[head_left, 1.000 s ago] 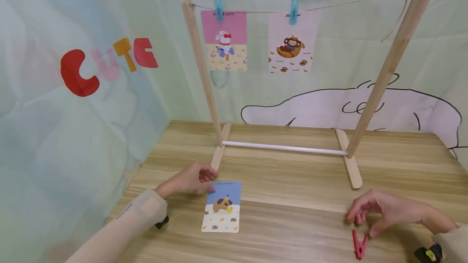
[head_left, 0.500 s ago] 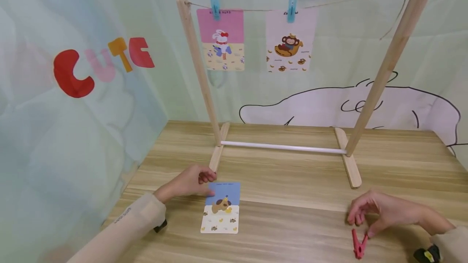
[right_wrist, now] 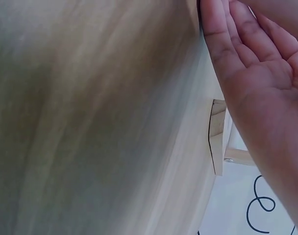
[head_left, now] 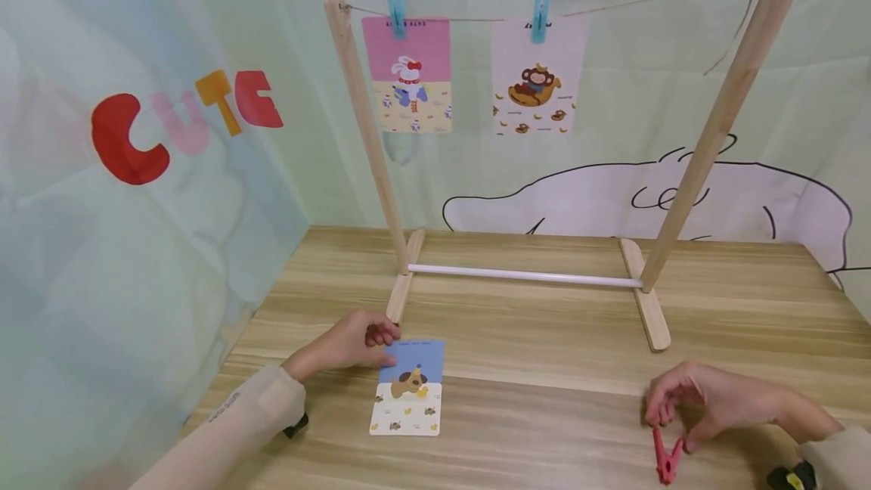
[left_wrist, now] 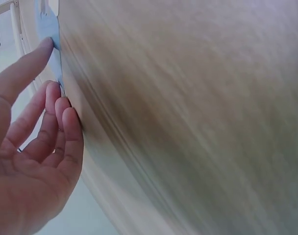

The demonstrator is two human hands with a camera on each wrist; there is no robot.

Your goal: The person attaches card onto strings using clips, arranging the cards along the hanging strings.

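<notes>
A blue and white card [head_left: 407,399] with a dog picture lies flat on the wooden table. My left hand [head_left: 347,342] is at its upper left corner, thumb tip on the blue part. In the left wrist view the hand's fingers [left_wrist: 73,132] bend loosely by the card's edge, not visibly under it. On the right lies a red clothespin [head_left: 667,460], handles spread. My right hand [head_left: 721,399] has finger and thumb at the two handle ends; the clothespin is not seen in the right wrist view.
Behind stands a wooden rack [head_left: 721,127] with a string [head_left: 633,6] and a white crossbar [head_left: 524,274]. Two blue clothespins [head_left: 540,10] hold a pink rabbit card [head_left: 408,74] and a monkey card [head_left: 537,74] on it. Fabric walls enclose the table [head_left: 531,354].
My right hand has come down slightly, so its finger now meets the red clothespin's left handle as well. My left hand stays at the card. The head view has shifted a little.
</notes>
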